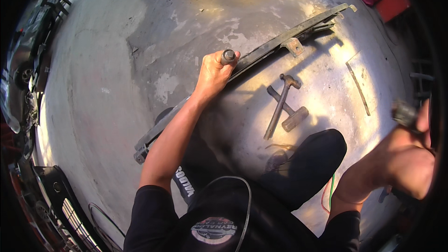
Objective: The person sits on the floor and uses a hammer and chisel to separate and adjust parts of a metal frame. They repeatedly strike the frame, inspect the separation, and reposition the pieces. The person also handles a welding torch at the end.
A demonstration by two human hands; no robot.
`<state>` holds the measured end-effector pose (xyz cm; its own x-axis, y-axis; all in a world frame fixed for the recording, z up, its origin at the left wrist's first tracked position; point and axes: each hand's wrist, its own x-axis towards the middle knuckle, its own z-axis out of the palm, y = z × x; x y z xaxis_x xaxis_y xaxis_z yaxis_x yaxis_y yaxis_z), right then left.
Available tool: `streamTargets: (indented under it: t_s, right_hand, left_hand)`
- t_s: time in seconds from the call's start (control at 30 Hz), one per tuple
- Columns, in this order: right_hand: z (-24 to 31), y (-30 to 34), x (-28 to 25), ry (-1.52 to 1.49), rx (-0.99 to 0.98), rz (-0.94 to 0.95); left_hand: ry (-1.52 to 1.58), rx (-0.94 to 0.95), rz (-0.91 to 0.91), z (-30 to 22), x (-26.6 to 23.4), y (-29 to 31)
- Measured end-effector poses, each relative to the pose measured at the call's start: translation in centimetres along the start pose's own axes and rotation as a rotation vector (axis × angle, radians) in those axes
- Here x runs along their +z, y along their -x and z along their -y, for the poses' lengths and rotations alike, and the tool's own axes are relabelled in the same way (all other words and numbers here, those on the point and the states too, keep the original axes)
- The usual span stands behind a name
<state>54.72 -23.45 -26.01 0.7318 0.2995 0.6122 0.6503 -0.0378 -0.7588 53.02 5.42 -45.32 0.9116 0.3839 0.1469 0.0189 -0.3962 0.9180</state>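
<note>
My left hand [218, 67] clenches a round steel rod [228, 56] over the long grey-metal beam [273, 46] on the concrete floor [102, 74]. My right hand [423, 120] grasps a blurred dark tool [405, 113]; a stray swing could bruise the left.

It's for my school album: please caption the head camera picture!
Left hand grips a tool at a long metal bar; right hand holds a blurry object; two hammers lie crossed.

Wearer's clothing: black short-sleeved fabric shirt [284, 231], its front bearing 1 oval emblem [213, 231] printed in white and dark tones; thin grey looped cord [249, 203] across it; dark long trousers [305, 165], white block lettering [185, 182] on the left leg; left hand [215, 69] and right hand [423, 125] bare.
</note>
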Motion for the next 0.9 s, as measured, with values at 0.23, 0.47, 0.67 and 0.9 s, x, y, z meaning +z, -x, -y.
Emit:
streamTargets:
  t_s: [0.23, 0.47, 0.67, 0.9]
  right_hand:
    - [-5.9, 4.9, 4.9, 0.208, 0.288, 0.229]
    - [-10.1, 5.5, 6.9, 0.128, 0.391, 0.258]
    - [-21.4, 4.7, 13.4, 0.274, -0.126, 0.162]
    - [-23.7, 4.7, 15.6, 0.243, -0.034, 0.323]
  left_hand:
    - [-0.022, -0.043, -0.049, 0.5, -0.3, -0.1]
    - [0.029, -0.006, -0.162, 2.1, 0.4, 0.2]
    - [0.055, 0.111, -0.249, 1.5, 0.8, 0.6]
    - [0.048, 0.193, -0.344, 1.1, -4.2, 2.1]
